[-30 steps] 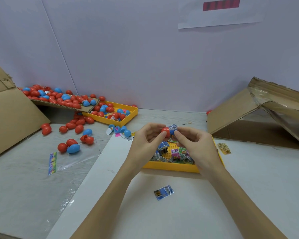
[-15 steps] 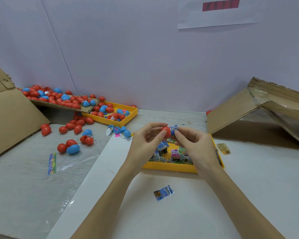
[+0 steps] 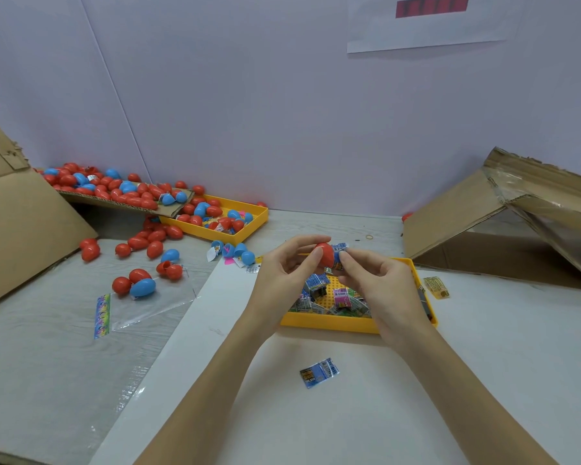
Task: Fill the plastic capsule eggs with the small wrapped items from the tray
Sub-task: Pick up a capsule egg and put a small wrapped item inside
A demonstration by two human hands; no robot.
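Barely shifted since a second ago: both hands at the same spot above the near yellow tray (image 3: 329, 324), left thumb lifted slightly higher over the red capsule half (image 3: 324, 255).

Left hand (image 3: 282, 280) pinching that red half between thumb and curled fingers; right hand (image 3: 379, 286) pinching a blue-printed wrapped item (image 3: 340, 248) against the half's open side, packet partly inside, its crimped end sticking out. Whether a blue half sits behind the packet: cannot tell.

Open room on the white board (image 3: 483, 364) toward the wearer, with only one loose blue packet (image 3: 318, 372) lying on it between the forearms. Hemmed in to the right by a tilted cardboard flap (image 3: 450, 213), to the left by a cardboard panel (image 3: 21, 223) and scattered red and blue eggs (image 3: 138, 243). Far yellow tray (image 3: 249, 229) by the wall, well apart from the hands. Near tray's front rim just beneath the wrists.

More wrapped items (image 3: 329, 297) heaped in the near tray: small, glossy, blue, green and pink print.
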